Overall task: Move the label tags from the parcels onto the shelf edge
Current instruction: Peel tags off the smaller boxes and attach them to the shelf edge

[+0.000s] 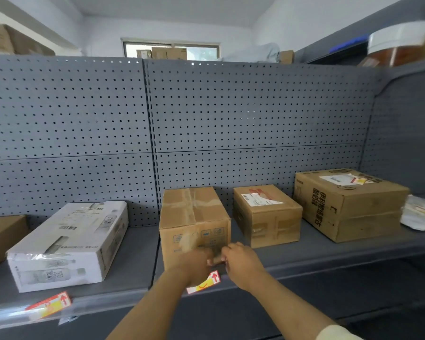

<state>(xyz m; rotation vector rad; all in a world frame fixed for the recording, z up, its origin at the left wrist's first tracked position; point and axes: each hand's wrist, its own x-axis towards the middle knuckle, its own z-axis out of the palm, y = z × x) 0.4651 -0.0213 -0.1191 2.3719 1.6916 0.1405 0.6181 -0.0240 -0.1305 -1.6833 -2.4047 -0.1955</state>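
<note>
Both of your hands meet at the lower front face of the tall brown parcel (pixel 194 224), the middle box on the grey shelf. Your left hand (pixel 194 265) is blurred, so whether its fingers are closed cannot be told. Your right hand (pixel 241 262) has its fingers curled together, seemingly pinching something small against the box; what it holds is unclear.

Just below the parcel, a red and yellow label tag (pixel 206 282) already sits on the shelf edge (pixel 317 273), partly hidden by your left wrist. A second tag (pixel 50 305) sits on the edge left of the parcel, under the white carton (pixel 69 244).

You appear to be peeling or pressing a tag here. Next, the two boxes right of the parcel (pixel 268 214) (pixel 349 204) carry paper labels on top. Nothing blocks your reach.
</note>
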